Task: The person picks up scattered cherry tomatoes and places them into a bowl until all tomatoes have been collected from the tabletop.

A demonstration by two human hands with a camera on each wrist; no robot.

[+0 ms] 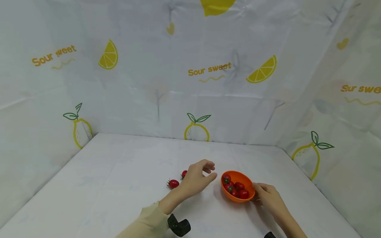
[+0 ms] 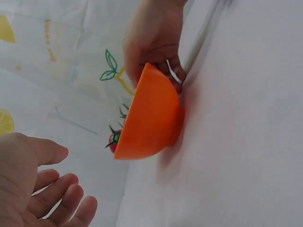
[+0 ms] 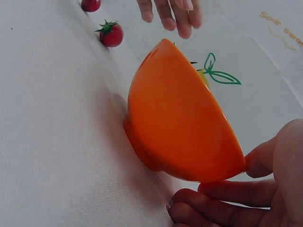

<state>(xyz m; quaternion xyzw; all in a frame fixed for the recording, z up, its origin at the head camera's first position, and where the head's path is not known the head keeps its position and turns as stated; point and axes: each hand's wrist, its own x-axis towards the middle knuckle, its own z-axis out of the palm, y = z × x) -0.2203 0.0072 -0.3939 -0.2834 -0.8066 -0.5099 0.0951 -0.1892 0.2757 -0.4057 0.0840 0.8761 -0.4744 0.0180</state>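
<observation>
An orange bowl (image 1: 242,178) with several cherry tomatoes (image 1: 228,187) in it stands at the right of the white table. My right hand (image 1: 269,200) pinches its right side, thumb at the rim and fingers below on the outer wall, as the right wrist view shows. To the bowl's left my left hand (image 1: 196,178) hovers apart from it, fingers loosely bent and nothing between them. Two more tomatoes lie left of that hand: one tomato (image 1: 173,184) in plain sight, the other tomato (image 1: 184,174) partly covered by the hand.
A white table (image 1: 119,185) spreads under everything. Behind it and along both sides hangs a pale cloth (image 1: 143,66) printed with lemons and lettering. A black wrist device (image 1: 179,226) sits at the left sleeve.
</observation>
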